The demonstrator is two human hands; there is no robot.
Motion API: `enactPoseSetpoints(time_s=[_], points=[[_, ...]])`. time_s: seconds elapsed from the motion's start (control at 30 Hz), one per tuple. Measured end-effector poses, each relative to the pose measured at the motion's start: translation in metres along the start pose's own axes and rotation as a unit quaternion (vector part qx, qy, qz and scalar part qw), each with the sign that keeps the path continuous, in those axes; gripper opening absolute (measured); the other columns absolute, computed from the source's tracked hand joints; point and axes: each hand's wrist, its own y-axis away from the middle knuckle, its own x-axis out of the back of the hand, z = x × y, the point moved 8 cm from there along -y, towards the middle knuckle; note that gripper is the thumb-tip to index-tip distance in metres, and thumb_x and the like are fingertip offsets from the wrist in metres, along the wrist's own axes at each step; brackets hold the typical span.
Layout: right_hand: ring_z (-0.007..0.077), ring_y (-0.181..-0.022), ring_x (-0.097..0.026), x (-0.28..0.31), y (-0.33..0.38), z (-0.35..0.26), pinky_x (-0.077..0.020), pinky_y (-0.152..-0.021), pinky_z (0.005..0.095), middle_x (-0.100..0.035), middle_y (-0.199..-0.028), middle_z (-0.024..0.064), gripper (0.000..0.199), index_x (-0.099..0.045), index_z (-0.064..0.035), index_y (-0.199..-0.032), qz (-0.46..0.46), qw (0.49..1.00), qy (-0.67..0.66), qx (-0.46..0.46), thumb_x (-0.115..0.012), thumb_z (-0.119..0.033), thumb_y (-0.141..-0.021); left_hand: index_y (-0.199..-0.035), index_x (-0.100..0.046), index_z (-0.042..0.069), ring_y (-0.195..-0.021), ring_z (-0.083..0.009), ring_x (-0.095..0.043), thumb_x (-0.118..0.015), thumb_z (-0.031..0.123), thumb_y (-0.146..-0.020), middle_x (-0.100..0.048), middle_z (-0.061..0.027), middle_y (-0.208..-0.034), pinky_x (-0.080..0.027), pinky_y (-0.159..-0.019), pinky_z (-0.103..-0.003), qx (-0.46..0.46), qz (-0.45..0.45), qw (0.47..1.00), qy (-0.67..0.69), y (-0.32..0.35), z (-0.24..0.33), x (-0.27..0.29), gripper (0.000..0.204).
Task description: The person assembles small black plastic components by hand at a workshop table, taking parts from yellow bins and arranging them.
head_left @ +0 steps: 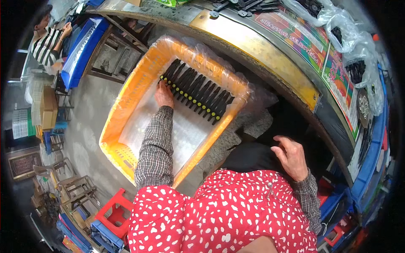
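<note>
A row of long, slim black pieces with round yellow-green dots (pixel 194 98) lies in the far part of a yellow plastic crate (pixel 113 126). Clear plastic film lines the crate, and a pale sheet covers its bottom. My left hand (pixel 163 94) reaches into the crate, its fingers closed around the near end of the black piece at the row's left end. The fingertips partly hide that piece. Above my lap, beside the workbench edge, my right hand (pixel 292 158) is held with thumb and fingers apart and nothing in it.
A workbench (pixel 253 42) curves along the far and right side, with loose black parts (pixel 247 6) and clear plastic bags (pixel 352 31) on it. A red stool (pixel 116 214) stands at lower left. Beyond a long blue tray (pixel 84 52), another person (pixel 46 44) works.
</note>
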Motion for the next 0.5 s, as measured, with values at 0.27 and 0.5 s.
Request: enactPoseSetpoints(time_s=[0.27,0.5], points=[[0.0292,-0.069,-0.066,0.001,0.004,0.000,-0.0514,-0.064,0.0367,-0.067,-0.085,0.0190,0.030,-0.065,0.0033,-0.108,0.017,1.000,0.002,0.022,-0.071,-0.013,-0.085,-0.114,-0.059,0.009,-0.094,-0.0381,-0.063,-0.068,0.007,-0.082,-0.062,-0.0178,-0.107,-0.052,-0.078,-0.047,-0.015,0.052,0.998,0.017,0.006,0.010,0.012,0.033],[0.0287,-0.069,-0.066,-0.002,0.001,-0.001,-0.0513,-0.064,0.0369,-0.067,-0.085,0.0191,0.029,-0.065,0.0030,-0.108,0.008,1.000,0.004,0.012,-0.071,-0.014,-0.085,-0.111,-0.066,0.012,-0.093,-0.0344,-0.064,-0.072,0.012,-0.081,-0.062,-0.0141,-0.105,-0.053,-0.077,-0.044,-0.075,0.041,0.996,-0.039,0.013,0.048,0.015,0.031]])
